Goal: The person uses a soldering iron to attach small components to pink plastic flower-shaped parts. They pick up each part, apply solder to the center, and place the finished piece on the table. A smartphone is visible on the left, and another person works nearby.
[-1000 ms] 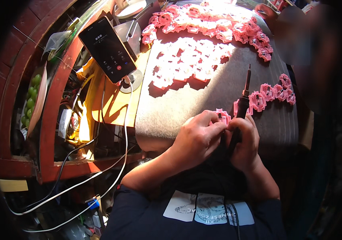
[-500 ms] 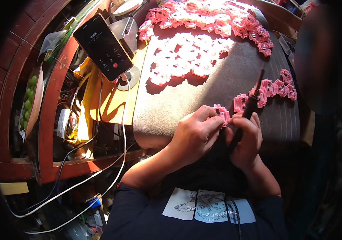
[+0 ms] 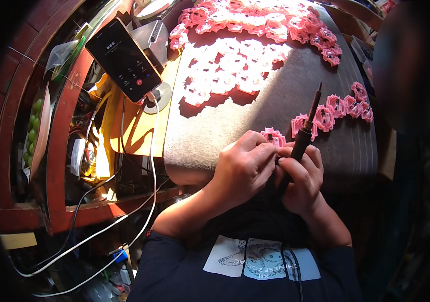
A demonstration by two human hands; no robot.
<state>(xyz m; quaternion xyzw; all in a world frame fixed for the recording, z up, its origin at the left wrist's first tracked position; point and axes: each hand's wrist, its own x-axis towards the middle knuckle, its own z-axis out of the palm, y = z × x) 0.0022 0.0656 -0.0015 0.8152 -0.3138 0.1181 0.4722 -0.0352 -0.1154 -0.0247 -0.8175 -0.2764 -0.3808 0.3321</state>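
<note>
My left hand (image 3: 240,165) is closed, its thumb and fingers pinching a small pink plastic part (image 3: 274,136) with a dark piece in its middle. My right hand (image 3: 303,178) is wrapped round the black handle of a soldering iron (image 3: 303,139), whose thin tip points up and away from me. The right fingertips meet the left ones at the near edge of the pink part, and what lies between them is hidden. Just beyond the iron, a short row of similar pink parts (image 3: 324,119) rests on the grey padded surface (image 3: 270,108).
Many more pink parts (image 3: 230,70) lie in clusters across the far side. On the left, a phone (image 3: 124,60) leans on a round stand with a white cable (image 3: 155,146) hanging from it. A red wooden frame (image 3: 56,156) borders the left side, near green round fruit (image 3: 33,123).
The pink part has turned in my left fingers. My right hand has shifted slightly left, bringing the soldering iron a little left, and its fingertips now touch the part's near edge.
</note>
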